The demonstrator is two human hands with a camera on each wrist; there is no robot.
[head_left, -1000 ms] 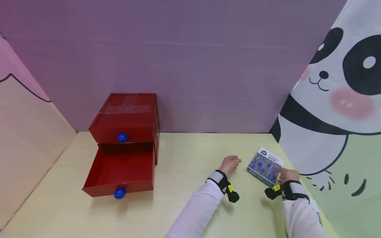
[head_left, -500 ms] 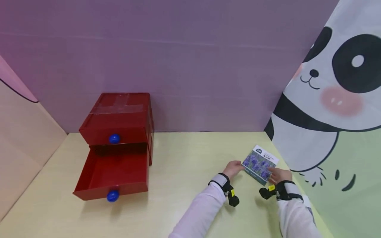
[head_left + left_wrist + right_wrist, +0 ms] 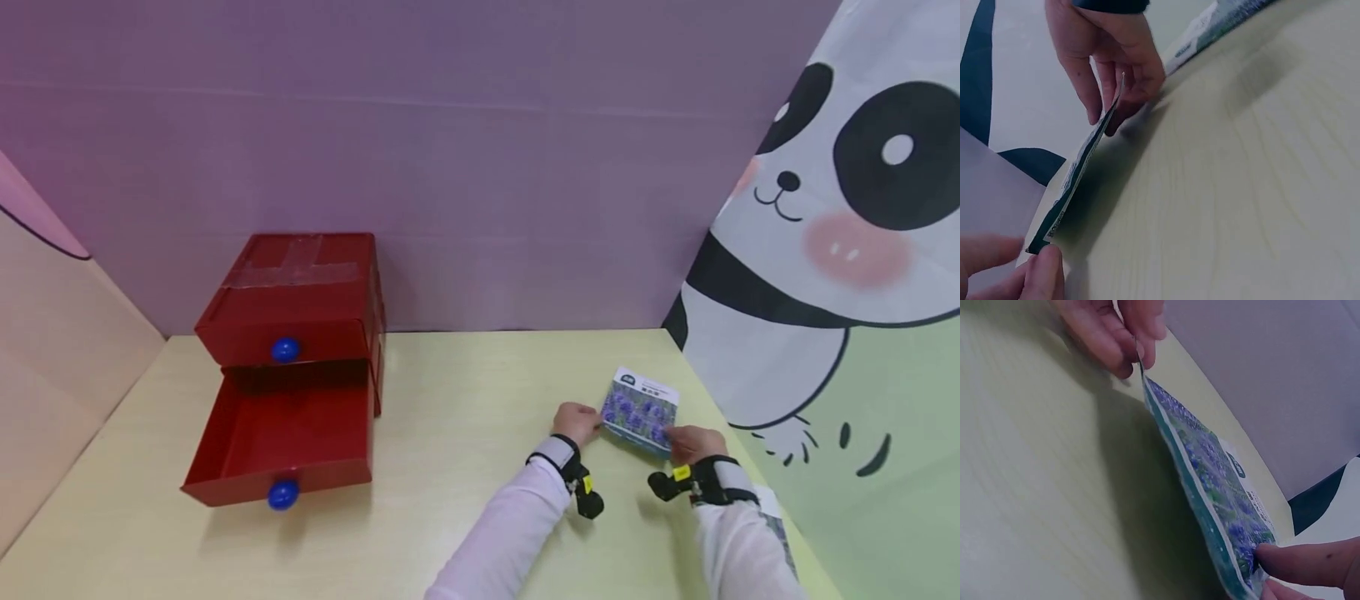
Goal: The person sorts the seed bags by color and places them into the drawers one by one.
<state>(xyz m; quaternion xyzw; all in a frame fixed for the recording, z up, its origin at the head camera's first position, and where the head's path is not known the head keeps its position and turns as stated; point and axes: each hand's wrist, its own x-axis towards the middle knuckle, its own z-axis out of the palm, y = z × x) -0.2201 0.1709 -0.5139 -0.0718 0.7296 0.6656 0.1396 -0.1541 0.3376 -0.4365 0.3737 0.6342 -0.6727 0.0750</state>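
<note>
A thin seed packet [image 3: 637,408] with a white top and a picture of purple flowers is held between both hands at the right of the table. My left hand [image 3: 577,423] pinches its left corner between thumb and fingers. At the right edge, my right hand [image 3: 696,443] pinches it, thumb on the printed face in the right wrist view. A shadow lies beneath the packet [image 3: 1204,469], whose near edge is off the table. Partly hidden under my right forearm lies a second, similar packet [image 3: 780,542].
At the left stands a red cardboard chest [image 3: 300,300] with blue knobs. Its lower drawer [image 3: 330,477] is pulled out, with no contents visible. A purple backdrop [image 3: 480,183] closes off the far edge of the table [image 3: 465,400]; a panda-printed sheet [image 3: 780,358] hangs at the right.
My left hand came in to the packet's left corner and took hold of it. The packet has turned straighter and shifted left, and the right hand moved left with it.
</note>
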